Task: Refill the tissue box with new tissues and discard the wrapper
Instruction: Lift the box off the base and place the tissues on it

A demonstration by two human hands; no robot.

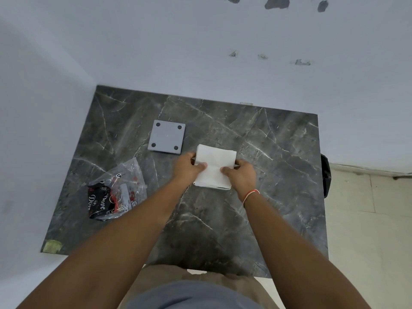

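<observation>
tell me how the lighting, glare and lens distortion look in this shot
Head view: soft, even light; faint shadows under the hands; slight sheen but no harsh glare on the dark grey marble table; white tissue stack bright, nearly blown out; wide-angle lens skews the table edges.

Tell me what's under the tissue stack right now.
The tissue stack, gripped by left hand and right hand, covers most of what's below. Only a pale edge shows; whether it's the box is unclear.
</observation>
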